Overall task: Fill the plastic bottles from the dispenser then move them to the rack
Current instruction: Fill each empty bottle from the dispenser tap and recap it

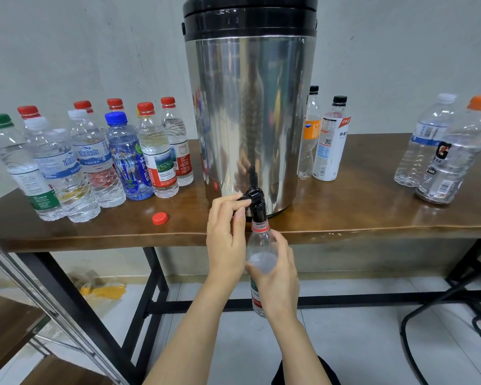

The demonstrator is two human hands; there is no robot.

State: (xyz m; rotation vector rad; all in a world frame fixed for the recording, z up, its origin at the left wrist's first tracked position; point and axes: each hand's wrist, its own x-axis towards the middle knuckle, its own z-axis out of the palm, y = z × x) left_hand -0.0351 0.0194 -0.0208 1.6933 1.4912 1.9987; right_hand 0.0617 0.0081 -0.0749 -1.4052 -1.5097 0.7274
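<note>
Right now the dispenser (247, 120) is sitting at the front edge of the surface (358, 207), and I am holding the bottle (261, 245) upright below that edge, its mouth lining up directly under the tap (256, 202). My right hand (278, 276) is gripping the bottle's body, while my left hand (225, 234), just beside it, is pinching the tap.

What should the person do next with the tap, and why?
Probably let the bottle fill further before releasing the tap lever. The left hand pinches the lever, the right hand holds the bottle's mouth under the spout, and its upper part looks unfilled.
</note>
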